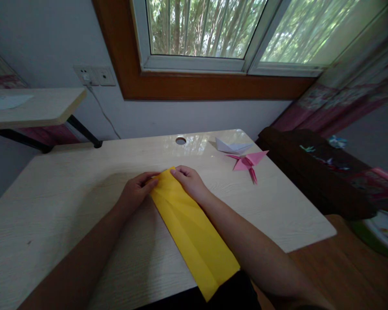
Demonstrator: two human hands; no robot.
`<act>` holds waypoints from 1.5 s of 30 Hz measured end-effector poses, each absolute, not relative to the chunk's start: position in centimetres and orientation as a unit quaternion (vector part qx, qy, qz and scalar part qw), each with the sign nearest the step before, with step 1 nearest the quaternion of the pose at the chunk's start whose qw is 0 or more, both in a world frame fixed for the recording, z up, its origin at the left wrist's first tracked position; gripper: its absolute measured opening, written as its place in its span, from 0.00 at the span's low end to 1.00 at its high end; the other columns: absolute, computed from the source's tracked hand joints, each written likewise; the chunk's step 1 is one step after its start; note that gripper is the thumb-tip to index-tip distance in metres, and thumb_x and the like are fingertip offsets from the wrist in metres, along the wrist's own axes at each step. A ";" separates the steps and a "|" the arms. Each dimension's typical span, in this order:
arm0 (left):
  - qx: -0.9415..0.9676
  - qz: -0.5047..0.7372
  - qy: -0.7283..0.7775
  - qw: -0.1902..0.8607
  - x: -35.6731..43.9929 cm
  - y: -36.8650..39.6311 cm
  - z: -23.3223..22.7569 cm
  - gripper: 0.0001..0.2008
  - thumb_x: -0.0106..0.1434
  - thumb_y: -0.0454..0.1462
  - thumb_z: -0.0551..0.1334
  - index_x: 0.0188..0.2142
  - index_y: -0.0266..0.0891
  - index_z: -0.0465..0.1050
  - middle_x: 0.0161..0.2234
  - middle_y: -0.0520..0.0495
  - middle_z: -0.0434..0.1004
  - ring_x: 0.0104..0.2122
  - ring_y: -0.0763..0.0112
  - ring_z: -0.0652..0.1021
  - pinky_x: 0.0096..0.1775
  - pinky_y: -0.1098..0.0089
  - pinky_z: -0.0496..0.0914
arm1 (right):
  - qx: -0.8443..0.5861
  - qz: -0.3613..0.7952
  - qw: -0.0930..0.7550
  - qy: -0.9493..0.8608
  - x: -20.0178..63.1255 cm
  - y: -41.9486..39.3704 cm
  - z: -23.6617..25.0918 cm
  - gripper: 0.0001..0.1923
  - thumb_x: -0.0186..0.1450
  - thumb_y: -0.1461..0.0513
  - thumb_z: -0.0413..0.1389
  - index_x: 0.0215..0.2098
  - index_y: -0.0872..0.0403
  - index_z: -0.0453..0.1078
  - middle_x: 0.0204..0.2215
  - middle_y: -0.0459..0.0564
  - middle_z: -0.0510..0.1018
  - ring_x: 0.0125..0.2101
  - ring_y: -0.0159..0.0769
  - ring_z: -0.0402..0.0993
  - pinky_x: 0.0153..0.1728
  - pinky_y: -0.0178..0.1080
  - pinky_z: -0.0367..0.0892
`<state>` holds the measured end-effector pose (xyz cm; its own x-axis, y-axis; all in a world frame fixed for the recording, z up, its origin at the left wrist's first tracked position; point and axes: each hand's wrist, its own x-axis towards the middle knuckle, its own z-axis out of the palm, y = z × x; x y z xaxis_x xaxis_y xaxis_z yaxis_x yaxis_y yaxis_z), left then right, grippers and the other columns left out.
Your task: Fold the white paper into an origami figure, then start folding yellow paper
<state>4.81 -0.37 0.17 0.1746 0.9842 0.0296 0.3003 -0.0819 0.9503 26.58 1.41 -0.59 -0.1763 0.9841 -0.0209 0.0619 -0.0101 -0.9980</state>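
Observation:
A long strip of folded yellow paper (190, 228) lies slantwise over the table, its near end reaching past the front edge. Crease lines run along it. My left hand (137, 187) grips its far left corner, with the thumb on top and the fingers beneath. At the far right corner, my right hand (190, 181) pinches the paper between thumb and fingers. The fingertips under the sheet are partly hidden.
On the pale wooden table (123, 155) a white paper boat (233, 147) and a pink folded-paper figure (247, 162) lie at the back right. A cable hole (180, 141) is near the back edge. A raised shelf (35, 107) stands at the left.

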 end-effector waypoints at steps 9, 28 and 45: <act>0.677 0.349 0.473 0.443 4.8 -0.6 -0.2 0.24 0.65 0.50 0.64 0.58 0.45 0.76 0.56 0.46 0.79 0.54 0.57 0.79 0.57 0.61 0.71 | -0.447 0.508 0.401 -0.617 26.3 0.9 -0.4 0.18 0.65 0.47 0.58 0.30 0.53 0.71 0.25 0.42 0.70 0.27 0.31 0.63 0.28 0.34 0.57; 0.615 0.403 0.508 0.449 4.6 -0.6 -0.1 0.24 0.63 0.49 0.66 0.55 0.42 0.77 0.52 0.44 0.81 0.50 0.57 0.80 0.51 0.63 0.74 | -0.432 0.562 0.428 -0.561 26.4 1.1 -0.4 0.17 0.65 0.47 0.58 0.35 0.52 0.76 0.30 0.45 0.77 0.32 0.34 0.70 0.33 0.35 0.65; 0.649 0.380 0.479 0.452 4.7 -1.0 0.2 0.23 0.64 0.48 0.65 0.56 0.43 0.77 0.55 0.44 0.80 0.53 0.57 0.78 0.56 0.63 0.72 | -0.403 0.587 0.428 -0.557 26.4 0.9 -0.7 0.15 0.64 0.49 0.60 0.35 0.52 0.75 0.29 0.44 0.77 0.30 0.33 0.70 0.34 0.36 0.65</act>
